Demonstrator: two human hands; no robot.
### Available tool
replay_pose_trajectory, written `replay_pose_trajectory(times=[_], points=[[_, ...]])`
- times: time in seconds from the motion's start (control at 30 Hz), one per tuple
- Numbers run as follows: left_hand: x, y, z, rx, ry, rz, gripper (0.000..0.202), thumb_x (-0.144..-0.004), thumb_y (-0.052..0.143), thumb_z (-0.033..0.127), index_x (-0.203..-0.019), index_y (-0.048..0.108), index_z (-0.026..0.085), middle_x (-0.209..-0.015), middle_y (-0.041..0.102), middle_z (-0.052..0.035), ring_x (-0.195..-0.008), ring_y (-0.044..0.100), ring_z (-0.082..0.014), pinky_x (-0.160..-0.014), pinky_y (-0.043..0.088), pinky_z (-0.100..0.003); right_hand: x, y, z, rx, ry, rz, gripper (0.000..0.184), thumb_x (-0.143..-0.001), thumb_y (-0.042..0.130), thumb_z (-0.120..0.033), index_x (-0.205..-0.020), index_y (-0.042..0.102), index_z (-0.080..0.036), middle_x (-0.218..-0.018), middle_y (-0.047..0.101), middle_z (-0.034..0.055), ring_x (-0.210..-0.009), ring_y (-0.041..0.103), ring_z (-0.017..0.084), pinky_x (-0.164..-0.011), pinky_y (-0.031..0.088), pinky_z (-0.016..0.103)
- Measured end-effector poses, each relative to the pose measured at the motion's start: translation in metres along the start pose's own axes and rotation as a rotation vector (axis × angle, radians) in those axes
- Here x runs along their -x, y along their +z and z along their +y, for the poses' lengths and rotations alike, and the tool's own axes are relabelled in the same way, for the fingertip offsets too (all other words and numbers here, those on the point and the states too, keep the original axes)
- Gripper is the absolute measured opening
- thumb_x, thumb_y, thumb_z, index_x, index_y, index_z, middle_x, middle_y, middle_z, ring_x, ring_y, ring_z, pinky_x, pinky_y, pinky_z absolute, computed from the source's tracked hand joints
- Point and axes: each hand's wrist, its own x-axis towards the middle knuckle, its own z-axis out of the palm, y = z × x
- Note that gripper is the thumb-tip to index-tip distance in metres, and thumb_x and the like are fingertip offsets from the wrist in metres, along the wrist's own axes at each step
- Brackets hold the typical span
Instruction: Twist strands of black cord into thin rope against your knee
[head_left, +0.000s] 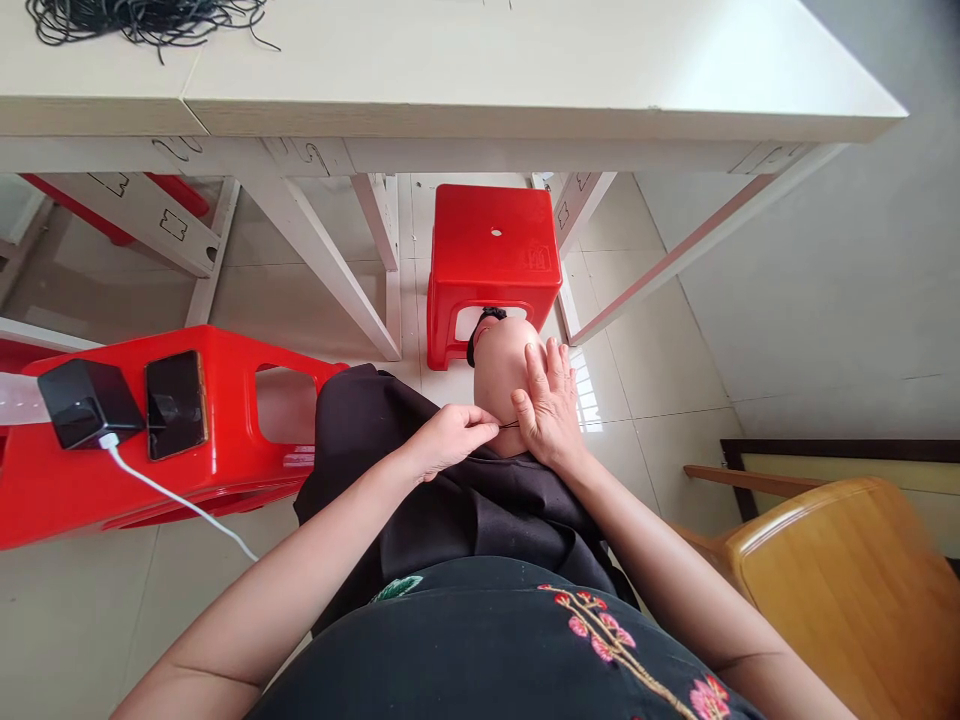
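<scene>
My left hand (pixel 450 437) is closed in a pinch on a thin black cord (pixel 508 425) just above my bare knee (pixel 501 365). The short cord runs right to the thumb side of my right hand (pixel 549 405). That hand lies flat on the knee with its fingers stretched out; whether its thumb grips the cord is not visible. Both hands hover over the black skirt (pixel 450 500) on my lap. A black band (pixel 480 330) circles the leg below the knee.
A white table (pixel 525 110) spans the top, with a heap of black cords (pixel 142 20) at its far left. A red stool (pixel 491 260) stands under it. On the left, another red stool (pixel 240 440) carries a phone (pixel 176 403) and a black charger (pixel 86 400). A wooden chair (pixel 847 580) is at right.
</scene>
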Motion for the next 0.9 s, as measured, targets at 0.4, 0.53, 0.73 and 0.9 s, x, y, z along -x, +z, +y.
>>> replay_pose_trajectory(times=[0.4, 0.53, 0.73, 0.9], points=[[-0.008, 0.002, -0.011, -0.078, 0.074, 0.042, 0.026, -0.071, 0.061, 0.037, -0.079, 0.07, 0.015, -0.077, 0.07, -0.0053, -0.074, 0.061, -0.0183, -0.073, 0.046, -0.031, 0.007, 0.004, 0.002, 0.066, 0.005, 0.054, 0.063, -0.091, 0.028, -0.05, -0.147, 0.011, -0.028, -0.155, 0.003, 0.0118, -0.142, 0.001, 0.035, -0.103, 0.012, 0.07], [-0.013, -0.003, -0.006, 0.028, 0.073, 0.118, 0.023, -0.068, 0.064, 0.035, -0.075, 0.07, 0.014, -0.074, 0.069, -0.0041, -0.072, 0.06, -0.0162, -0.072, 0.045, -0.029, -0.019, -0.002, -0.007, 0.108, -0.011, 0.047, 0.064, -0.09, 0.032, -0.051, -0.147, 0.016, -0.027, -0.155, 0.0, 0.0119, -0.141, -0.002, 0.037, -0.102, 0.009, 0.072], [-0.017, -0.016, 0.005, 0.078, 0.043, 0.184, 0.019, -0.065, 0.067, 0.032, -0.071, 0.069, 0.014, -0.062, 0.062, -0.0001, -0.057, 0.049, -0.0093, -0.06, 0.039, -0.024, -0.046, -0.006, -0.021, 0.144, 0.004, 0.006, 0.064, -0.09, 0.03, -0.054, -0.146, 0.018, -0.026, -0.155, 0.0, 0.0139, -0.141, -0.005, 0.039, -0.1, 0.005, 0.073], [-0.016, -0.02, 0.008, 0.131, 0.041, 0.2, 0.022, -0.063, 0.069, 0.034, -0.071, 0.069, 0.014, -0.064, 0.062, -0.0006, -0.056, 0.045, -0.0078, -0.056, 0.035, -0.023, -0.058, -0.004, -0.025, 0.162, 0.004, 0.028, 0.067, -0.089, 0.029, -0.057, -0.147, 0.014, -0.027, -0.155, -0.002, 0.0117, -0.141, -0.005, 0.037, -0.101, 0.006, 0.072]])
